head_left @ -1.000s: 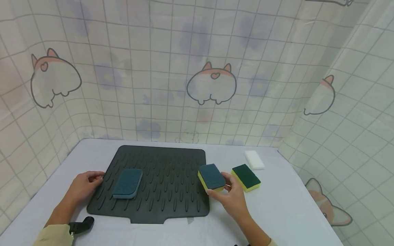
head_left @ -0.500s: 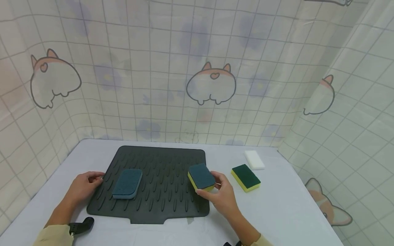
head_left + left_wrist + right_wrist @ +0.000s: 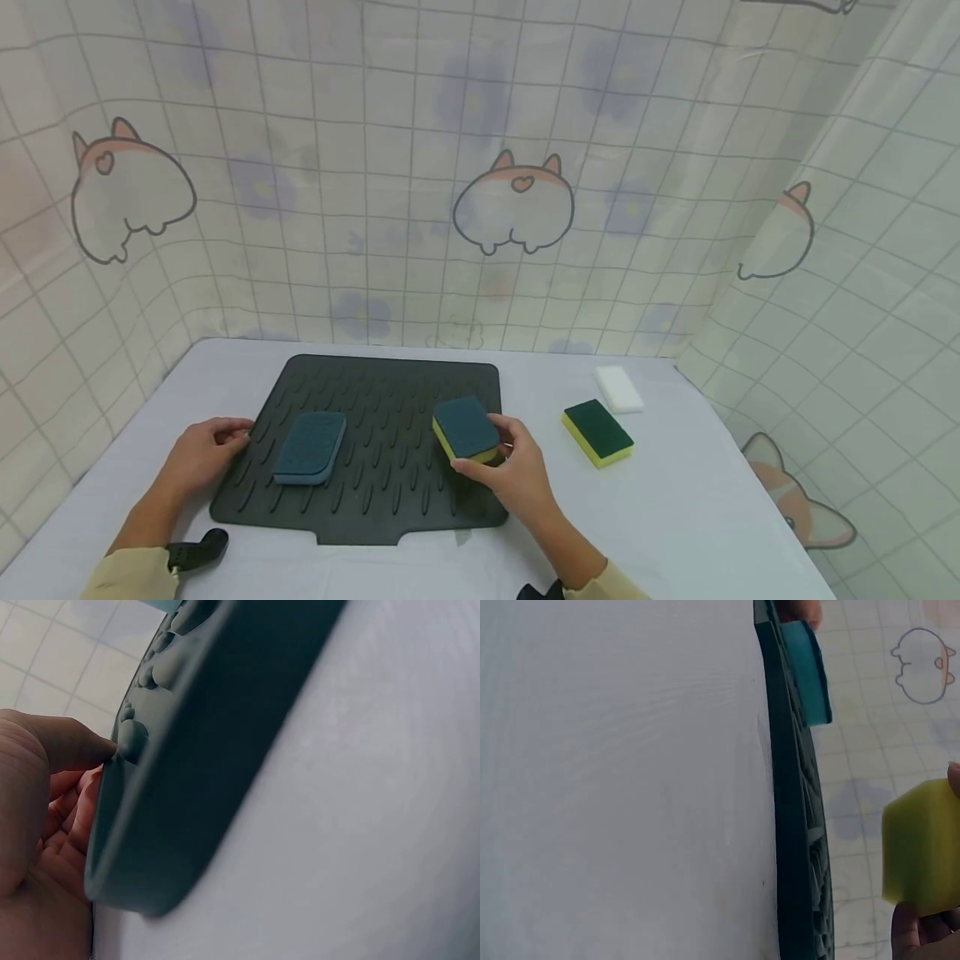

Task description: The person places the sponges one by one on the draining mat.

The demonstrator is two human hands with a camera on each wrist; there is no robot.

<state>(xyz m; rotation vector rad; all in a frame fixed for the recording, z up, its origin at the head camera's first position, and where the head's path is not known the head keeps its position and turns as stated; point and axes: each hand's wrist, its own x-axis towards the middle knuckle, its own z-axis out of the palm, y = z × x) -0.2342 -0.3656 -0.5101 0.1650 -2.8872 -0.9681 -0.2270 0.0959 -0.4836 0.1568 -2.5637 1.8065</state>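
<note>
My right hand grips a yellow sponge with a dark blue-green scouring top by its right side, thumb at the near edge. The sponge is held over the right half of a dark ribbed drying mat; in the right wrist view its yellow foam shows raised above the mat. At the mat's left edge, my left hand pinches the rim; the left wrist view shows the thumb on its top side. A blue scouring sponge lies flat on the mat's left part.
Right of the mat, a yellow sponge with a dark green top lies on the white table. Behind it lies a white sponge block. A checked curtain surrounds the table's back and sides.
My right hand has carried the yellow sponge leftward, from the mat's right edge to over its right half. The left hand and the other sponges stay put.
</note>
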